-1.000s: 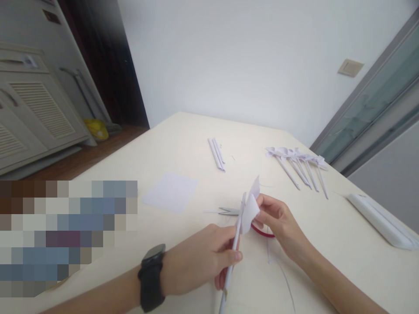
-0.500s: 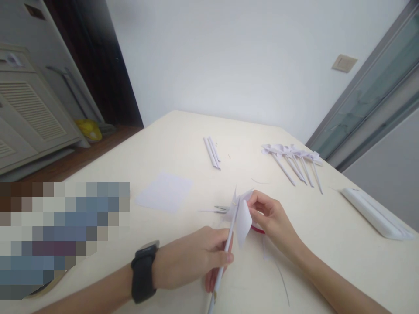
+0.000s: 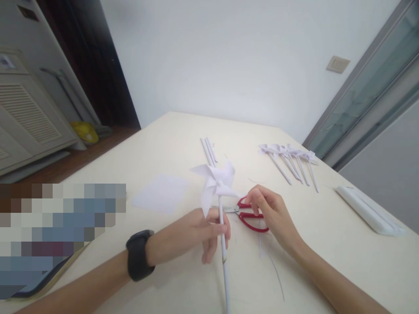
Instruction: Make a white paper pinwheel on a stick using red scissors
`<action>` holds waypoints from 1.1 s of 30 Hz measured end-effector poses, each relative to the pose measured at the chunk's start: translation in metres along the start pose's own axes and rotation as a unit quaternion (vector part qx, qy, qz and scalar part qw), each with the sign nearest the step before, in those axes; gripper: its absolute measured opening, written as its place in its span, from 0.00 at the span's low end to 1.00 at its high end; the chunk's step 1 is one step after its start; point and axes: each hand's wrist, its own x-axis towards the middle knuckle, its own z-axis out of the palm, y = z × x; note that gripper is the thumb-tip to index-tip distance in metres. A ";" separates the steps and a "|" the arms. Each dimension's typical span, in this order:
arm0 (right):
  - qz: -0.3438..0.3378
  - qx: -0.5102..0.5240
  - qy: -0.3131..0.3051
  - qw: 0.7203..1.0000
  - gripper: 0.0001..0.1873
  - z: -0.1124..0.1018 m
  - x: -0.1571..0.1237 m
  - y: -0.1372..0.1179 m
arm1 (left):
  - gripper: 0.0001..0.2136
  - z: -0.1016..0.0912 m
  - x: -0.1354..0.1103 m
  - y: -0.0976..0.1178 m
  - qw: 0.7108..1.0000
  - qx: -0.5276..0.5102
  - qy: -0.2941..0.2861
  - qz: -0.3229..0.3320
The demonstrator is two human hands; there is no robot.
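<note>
A white paper pinwheel (image 3: 218,183) stands upright on a rolled paper stick. My left hand (image 3: 209,231), with a dark watch on the wrist, grips the stick (image 3: 223,244) between thumb and fingers below the blades. Just right of the pinwheel, my right hand (image 3: 266,207) has loosely curled fingers and nothing visible in them. It hovers by the red-handled scissors (image 3: 253,227), partly covering the handles. The scissor blades point left and pass behind the stick.
A square sheet of white paper (image 3: 160,194) lies left. Several paper sticks (image 3: 208,150) lie farther back. Several pinwheels (image 3: 291,159) rest at the back right, near a white packet (image 3: 368,211). Thin wire pieces (image 3: 277,277) lie on the table (image 3: 183,288).
My right hand has let go of the pinwheel blade. The pinwheel has turned its front into view and moved slightly left and up, its stick more upright. The scissors' red handles now show.
</note>
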 end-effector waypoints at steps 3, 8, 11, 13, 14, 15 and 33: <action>-0.001 -0.015 -0.048 0.999 0.19 0.003 0.001 0.001 | 0.13 -0.010 0.004 -0.001 0.997 -0.007 0.051 0.052; -0.023 -0.028 -0.149 0.988 0.09 0.013 -0.003 0.002 | 0.12 -0.014 0.005 -0.003 0.981 0.014 0.164 0.101; -0.033 -0.049 -0.213 0.975 0.07 0.018 -0.006 0.005 | 0.13 -0.011 0.004 -0.002 0.971 0.025 0.210 0.113; -0.035 -0.068 -0.222 0.972 0.06 0.020 -0.008 0.006 | 0.13 -0.010 0.003 -0.001 0.967 0.026 0.224 0.116; -0.032 -0.076 -0.220 0.972 0.06 0.021 -0.008 0.007 | 0.14 -0.009 0.003 -0.001 0.967 0.026 0.226 0.115; -0.028 -0.082 -0.217 0.972 0.06 0.022 -0.008 0.008 | 0.14 -0.009 0.003 -0.001 0.968 0.026 0.225 0.112; 0.000 -0.027 -0.246 0.969 0.04 0.023 -0.008 0.005 | 0.06 -0.006 0.004 0.002 0.969 0.029 0.226 0.094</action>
